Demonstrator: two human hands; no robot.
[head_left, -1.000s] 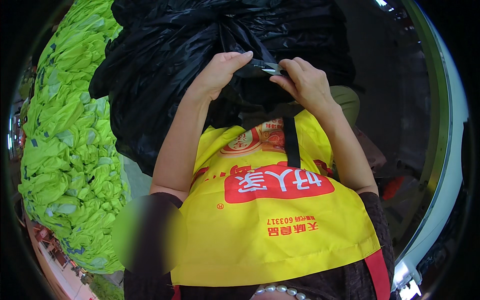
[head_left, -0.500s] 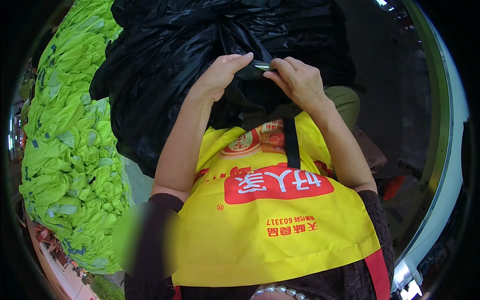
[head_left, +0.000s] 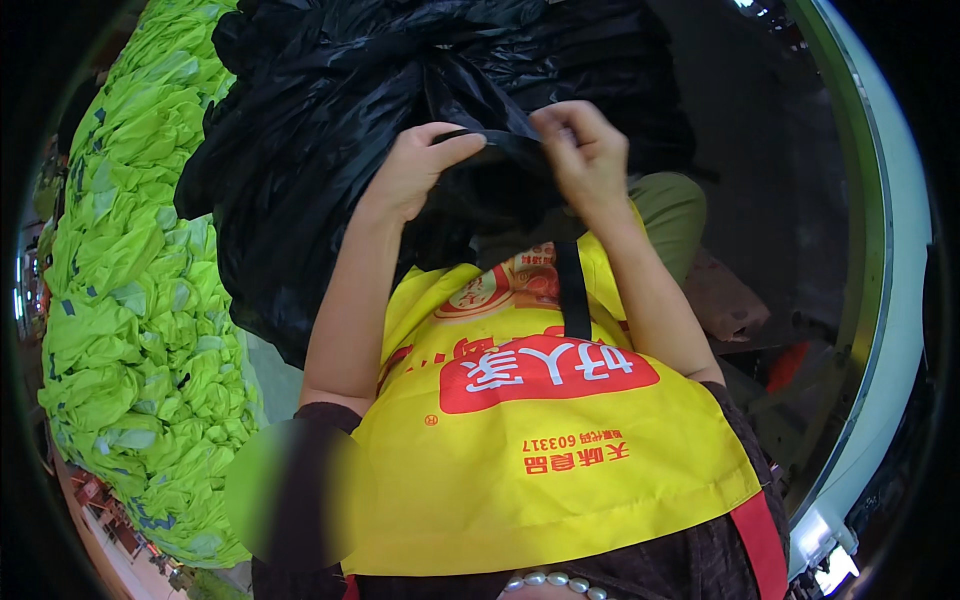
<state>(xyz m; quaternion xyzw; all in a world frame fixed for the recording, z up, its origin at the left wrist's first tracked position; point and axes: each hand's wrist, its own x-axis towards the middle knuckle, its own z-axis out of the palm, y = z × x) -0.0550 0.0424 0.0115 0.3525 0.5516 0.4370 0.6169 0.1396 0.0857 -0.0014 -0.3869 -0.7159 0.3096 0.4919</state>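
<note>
1. Nearest is a string of pale beads point(head_left: 555, 579), with the yellow apron point(head_left: 560, 510) just beyond it.
2. Along the left side, from near to far, runs a heap of bright green fabric point(head_left: 130, 330).
3. Past the apron, on the right, shows an olive trouser leg point(head_left: 668, 225).
4. The left hand point(head_left: 415, 170) pinches the edge of the black material point(head_left: 300, 190), thumb pressed down on it.
5. The right hand point(head_left: 588, 160), blurred, is at that edge's right end; whether its fingers clamp it, I cannot tell.
6. The black material lies bunched around the hands and spreads to the far side.
</note>
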